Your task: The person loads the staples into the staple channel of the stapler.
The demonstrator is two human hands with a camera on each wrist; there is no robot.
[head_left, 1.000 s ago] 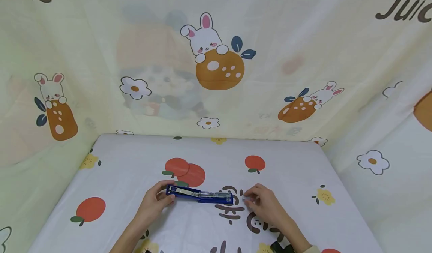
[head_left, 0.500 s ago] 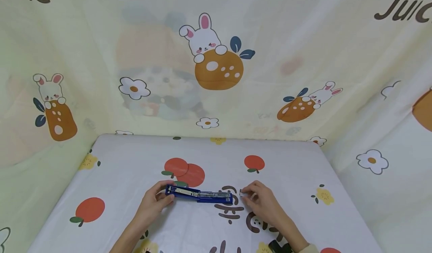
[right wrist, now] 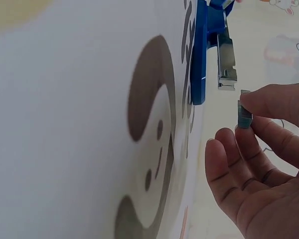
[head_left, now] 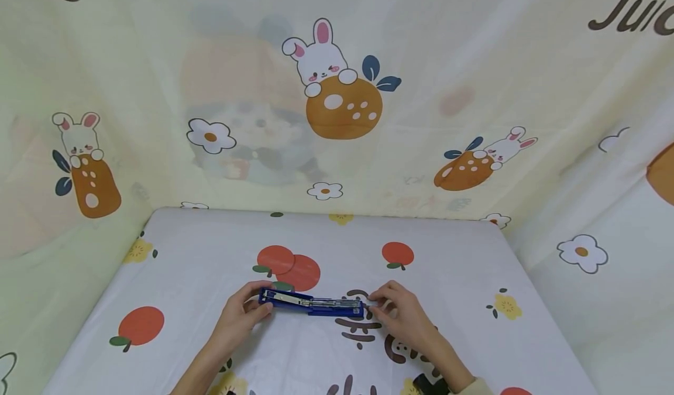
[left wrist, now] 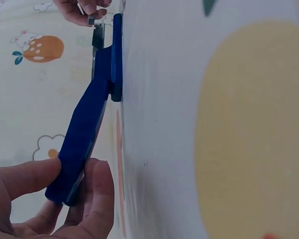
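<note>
A blue stapler [head_left: 336, 311] lies opened out on the tablecloth, its cover swung back to the left and its metal magazine [right wrist: 225, 59] exposed. My left hand [head_left: 243, 316] grips the raised end of the cover between thumb and fingers. Between thumb and fingertips, my right hand [head_left: 402, 315] pinches a short strip of staples [right wrist: 245, 117]. That strip is just off the magazine's right end, with a small gap showing in the right wrist view. In the left wrist view, the staple strip [left wrist: 91, 20] appears beyond the far end of the magazine.
A white cloth with printed fruit [head_left: 141, 325] and flowers covers the table [head_left: 200, 260]. Printed curtains [head_left: 253, 190] stand behind and at both sides. A dark object [head_left: 430, 385] sits at my right wrist.
My right hand has moved left with the staple strip, closer to the stapler's end. The left hand and the stapler have stayed in place.
</note>
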